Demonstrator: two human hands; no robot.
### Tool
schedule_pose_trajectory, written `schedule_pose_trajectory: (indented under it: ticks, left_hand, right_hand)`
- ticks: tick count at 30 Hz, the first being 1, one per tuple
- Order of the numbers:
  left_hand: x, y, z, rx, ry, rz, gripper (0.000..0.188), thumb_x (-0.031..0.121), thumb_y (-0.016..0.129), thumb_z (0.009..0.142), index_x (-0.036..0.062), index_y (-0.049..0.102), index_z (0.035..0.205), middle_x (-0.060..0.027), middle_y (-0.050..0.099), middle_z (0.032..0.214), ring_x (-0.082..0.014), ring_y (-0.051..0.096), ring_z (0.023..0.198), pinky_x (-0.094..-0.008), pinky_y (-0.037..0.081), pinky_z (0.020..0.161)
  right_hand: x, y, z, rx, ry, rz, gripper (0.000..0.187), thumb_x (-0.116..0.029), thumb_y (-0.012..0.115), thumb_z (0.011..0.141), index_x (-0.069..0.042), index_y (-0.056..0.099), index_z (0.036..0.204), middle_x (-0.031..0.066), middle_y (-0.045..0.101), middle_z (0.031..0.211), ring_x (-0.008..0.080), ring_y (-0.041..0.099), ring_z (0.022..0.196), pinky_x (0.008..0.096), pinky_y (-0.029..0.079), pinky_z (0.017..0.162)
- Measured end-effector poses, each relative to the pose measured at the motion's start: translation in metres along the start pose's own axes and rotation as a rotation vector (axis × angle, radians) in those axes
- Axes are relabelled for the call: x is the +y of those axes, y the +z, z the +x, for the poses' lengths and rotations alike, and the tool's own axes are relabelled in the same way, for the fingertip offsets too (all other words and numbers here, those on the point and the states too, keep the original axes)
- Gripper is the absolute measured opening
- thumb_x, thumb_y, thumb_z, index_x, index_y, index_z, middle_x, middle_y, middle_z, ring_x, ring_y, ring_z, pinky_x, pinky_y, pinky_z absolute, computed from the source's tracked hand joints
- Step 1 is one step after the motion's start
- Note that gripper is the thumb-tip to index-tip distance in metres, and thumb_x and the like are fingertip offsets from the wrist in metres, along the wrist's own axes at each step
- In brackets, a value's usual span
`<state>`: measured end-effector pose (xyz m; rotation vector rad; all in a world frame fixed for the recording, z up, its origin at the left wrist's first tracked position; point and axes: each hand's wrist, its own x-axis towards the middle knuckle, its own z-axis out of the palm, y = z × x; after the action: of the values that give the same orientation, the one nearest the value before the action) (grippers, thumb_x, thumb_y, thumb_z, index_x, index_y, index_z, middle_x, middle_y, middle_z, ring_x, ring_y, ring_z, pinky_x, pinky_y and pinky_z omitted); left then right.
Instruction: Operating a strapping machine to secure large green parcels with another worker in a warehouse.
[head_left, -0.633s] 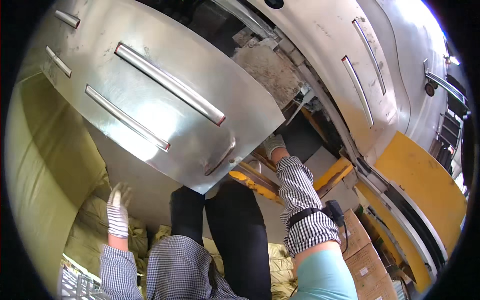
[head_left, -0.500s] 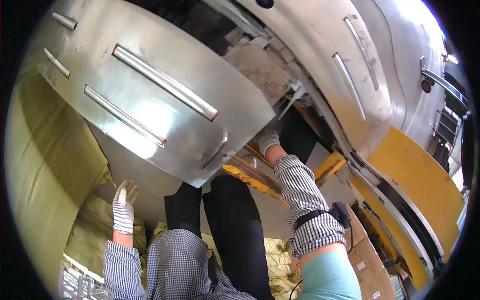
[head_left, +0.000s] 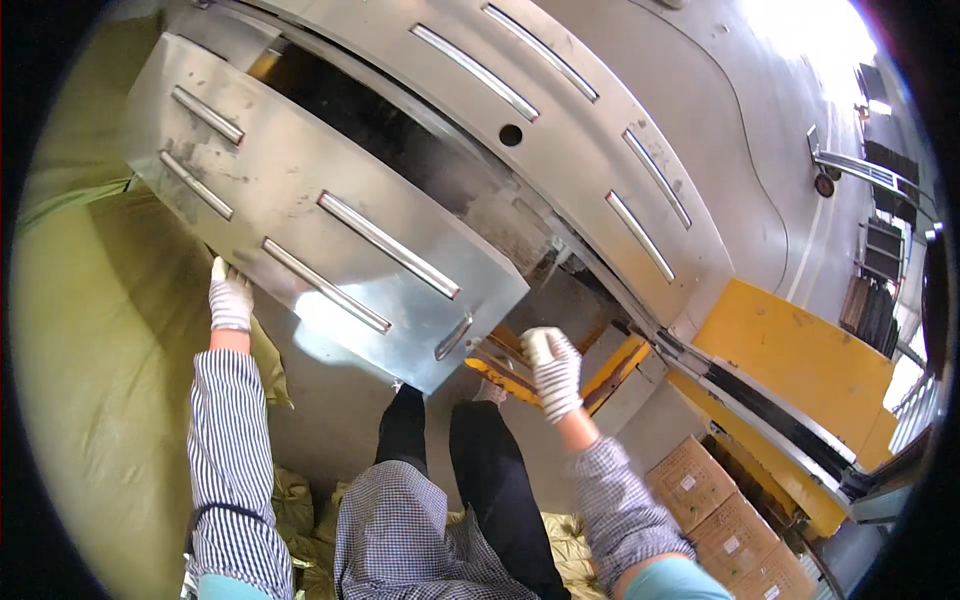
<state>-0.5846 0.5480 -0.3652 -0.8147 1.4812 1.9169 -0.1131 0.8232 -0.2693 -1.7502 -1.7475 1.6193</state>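
A curved silver metal panel (head_left: 300, 195), set with several raised bright strips, lies slanting in front of me. At its right end is a small elongated fitting (head_left: 454, 337). My left hand (head_left: 231, 298), in a white knit glove, has its fingers bent at the panel's near edge; their tips are partly hidden there. My right hand (head_left: 553, 368), in a striped white glove, is raised just off the panel's right corner, apart from it. Its fingers are curled in, and nothing sticks out of them. Below it runs a yellow frame (head_left: 515, 385) with worn paint.
Beyond the panel is a dark open cavity (head_left: 370, 120), bordered by a larger metal body (head_left: 560, 140) with similar strips. Yellow-green sheeting (head_left: 90, 330) covers the left side. A yellow panel (head_left: 795, 335), stacked cardboard boxes (head_left: 725, 520) and a wheeled cart (head_left: 850, 165) are at right.
My right hand has come out from beneath the panel's right corner and up. My left hand has reached forward to the panel's near edge. The whole view has shifted.
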Motion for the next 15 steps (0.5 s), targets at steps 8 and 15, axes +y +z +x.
schedule_pose_trajectory:
  ticks: [8,15]
  left_hand:
    - [0.004,0.004,0.016,0.134,-0.003,0.099,0.057,0.045,0.064,0.084,0.0049,0.055,0.124,-0.0092,0.057,0.124,-0.0271,0.053,0.111,-0.0398,0.041,0.100]
    - [0.061,0.059,-0.116,-0.092,-0.013,-0.054,0.044,0.036,0.063,0.087,0.0048,0.058,0.118,-0.0071,0.062,0.114,-0.0232,0.059,0.101,-0.0373,0.047,0.090]
  right_hand:
    - [-0.022,0.115,0.009,-0.014,0.591,1.038,0.022,-0.026,0.057,0.093,-0.005,0.056,0.086,0.0027,0.053,0.076,0.0174,0.051,0.064,0.0321,0.045,0.053]
    - [-0.082,0.070,0.003,0.145,0.720,0.923,0.039,-0.051,0.045,0.095,-0.019,0.050,0.072,-0.0068,0.029,0.052,0.0107,0.024,0.040,0.0270,0.019,0.037]
